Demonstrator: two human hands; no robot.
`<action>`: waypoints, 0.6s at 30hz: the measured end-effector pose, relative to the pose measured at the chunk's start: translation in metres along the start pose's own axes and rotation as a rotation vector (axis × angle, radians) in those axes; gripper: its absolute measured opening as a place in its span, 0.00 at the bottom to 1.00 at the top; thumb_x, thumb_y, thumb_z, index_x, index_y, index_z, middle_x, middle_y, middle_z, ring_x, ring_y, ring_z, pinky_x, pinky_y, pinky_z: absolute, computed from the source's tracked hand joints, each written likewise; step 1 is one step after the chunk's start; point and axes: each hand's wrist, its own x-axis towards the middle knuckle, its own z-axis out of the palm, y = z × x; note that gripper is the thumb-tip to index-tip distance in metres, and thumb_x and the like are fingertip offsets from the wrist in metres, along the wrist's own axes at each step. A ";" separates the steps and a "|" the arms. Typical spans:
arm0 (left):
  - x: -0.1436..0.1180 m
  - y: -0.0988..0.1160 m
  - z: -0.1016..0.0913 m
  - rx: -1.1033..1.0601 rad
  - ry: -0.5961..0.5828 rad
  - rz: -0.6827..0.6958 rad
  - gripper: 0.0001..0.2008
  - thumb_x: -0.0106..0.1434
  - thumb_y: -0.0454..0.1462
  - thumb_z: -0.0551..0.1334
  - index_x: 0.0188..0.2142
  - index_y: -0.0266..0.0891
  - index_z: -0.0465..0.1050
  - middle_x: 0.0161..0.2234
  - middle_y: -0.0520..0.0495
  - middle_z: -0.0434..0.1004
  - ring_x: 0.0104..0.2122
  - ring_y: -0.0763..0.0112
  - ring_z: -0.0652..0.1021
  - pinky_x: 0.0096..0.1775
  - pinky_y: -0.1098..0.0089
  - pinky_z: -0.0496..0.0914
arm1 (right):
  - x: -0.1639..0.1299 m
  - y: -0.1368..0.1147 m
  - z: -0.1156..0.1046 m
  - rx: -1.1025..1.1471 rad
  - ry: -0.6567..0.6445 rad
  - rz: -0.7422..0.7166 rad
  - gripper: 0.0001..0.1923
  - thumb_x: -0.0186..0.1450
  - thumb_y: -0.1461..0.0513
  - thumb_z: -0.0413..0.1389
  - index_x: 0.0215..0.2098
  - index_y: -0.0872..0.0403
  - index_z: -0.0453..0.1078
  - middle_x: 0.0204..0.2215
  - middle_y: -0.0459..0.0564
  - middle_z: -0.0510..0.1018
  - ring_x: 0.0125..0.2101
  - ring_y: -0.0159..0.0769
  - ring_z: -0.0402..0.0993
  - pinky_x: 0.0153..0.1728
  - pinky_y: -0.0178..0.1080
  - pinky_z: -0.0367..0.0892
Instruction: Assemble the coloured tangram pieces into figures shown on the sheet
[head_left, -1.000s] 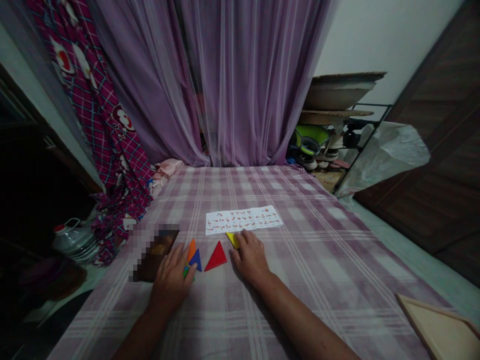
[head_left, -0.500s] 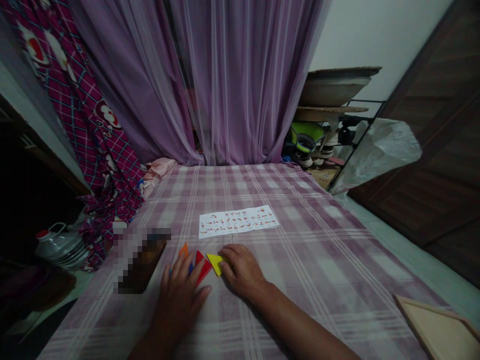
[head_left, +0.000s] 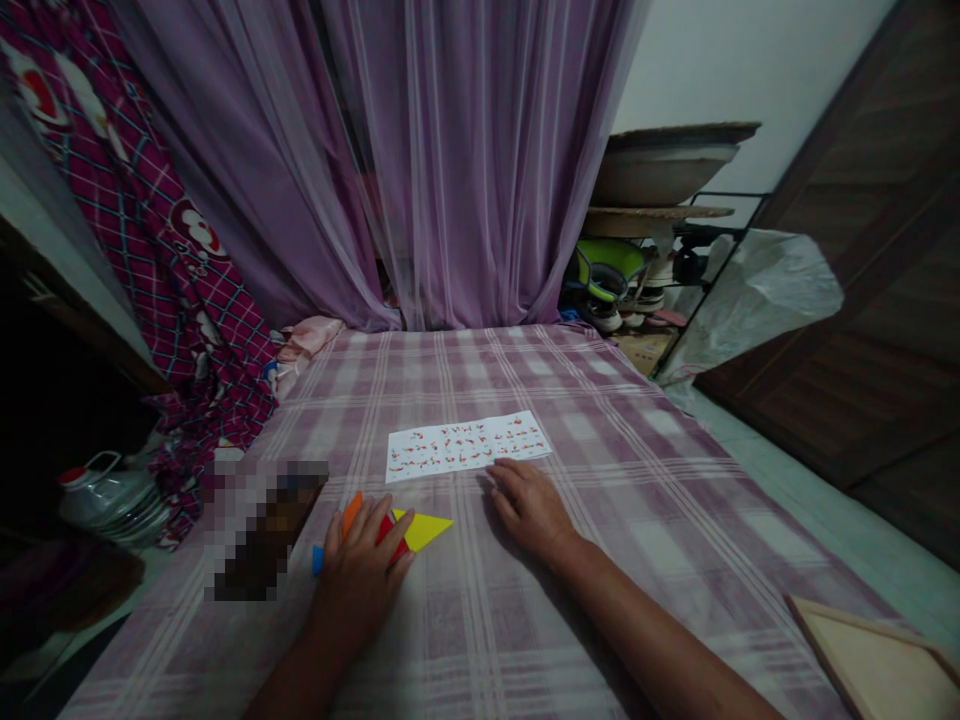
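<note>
My left hand (head_left: 358,568) lies with spread fingers over a cluster of flat coloured tangram pieces. An orange piece (head_left: 351,511) and a blue piece (head_left: 318,561) stick out at its left, partly covered. A red piece (head_left: 402,546) shows between and beside the fingers. Touching the red one, a yellow triangle (head_left: 429,530) points right, mostly uncovered. My right hand (head_left: 534,508) rests apart from the pieces, its fingers loosely bent and holding nothing. Its fingertips reach the lower edge of a white sheet (head_left: 465,450) printed with small figures.
A checked cloth (head_left: 645,560) covers the surface. At the lower right lies a shallow wooden tray (head_left: 885,665). A blurred-out dark object (head_left: 274,535) lies left of my left hand. Purple curtains (head_left: 480,180) hang behind; a large water bottle (head_left: 112,505) stands off the left side.
My right hand has let go of the yellow triangle and moved right and up to the sheet. The triangle is turned and now sits against the red piece. My left hand still covers the pieces.
</note>
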 end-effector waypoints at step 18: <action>-0.006 -0.007 0.010 -0.096 -0.039 -0.068 0.22 0.66 0.45 0.55 0.57 0.41 0.69 0.60 0.39 0.69 0.62 0.50 0.66 0.62 0.40 0.54 | 0.028 0.069 -0.030 -0.101 -0.075 0.597 0.25 0.68 0.59 0.50 0.63 0.52 0.61 0.41 0.50 0.82 0.42 0.42 0.78 0.38 0.38 0.65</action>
